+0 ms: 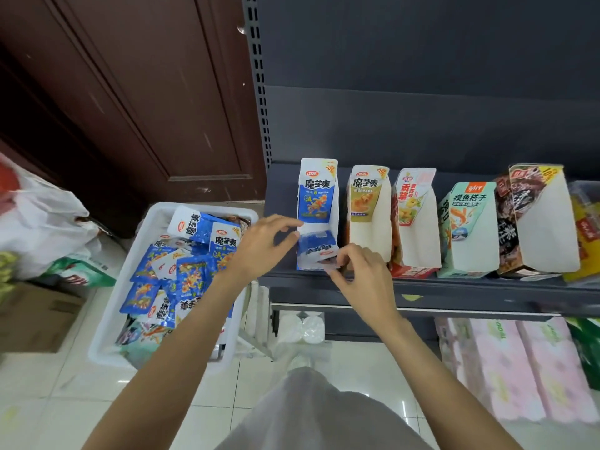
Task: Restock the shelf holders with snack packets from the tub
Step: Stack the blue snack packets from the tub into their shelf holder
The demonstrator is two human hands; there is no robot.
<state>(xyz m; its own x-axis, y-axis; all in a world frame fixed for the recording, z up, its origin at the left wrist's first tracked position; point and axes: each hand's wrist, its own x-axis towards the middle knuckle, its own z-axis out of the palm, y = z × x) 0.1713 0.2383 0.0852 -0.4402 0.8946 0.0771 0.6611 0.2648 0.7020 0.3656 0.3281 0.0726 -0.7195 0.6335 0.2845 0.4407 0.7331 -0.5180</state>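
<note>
Head view: blue packets are pinched by the right hand inside the blue holder on the grey shelf; the left hand is held loose beside it, with the tub set on white floor tiles

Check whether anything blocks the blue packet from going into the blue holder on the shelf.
Nothing visible does. The blue packet is already at the open front of the blue holder, with the right hand pinching its lower edge and the left hand open beside it. The holder looks nearly unfilled.
</note>
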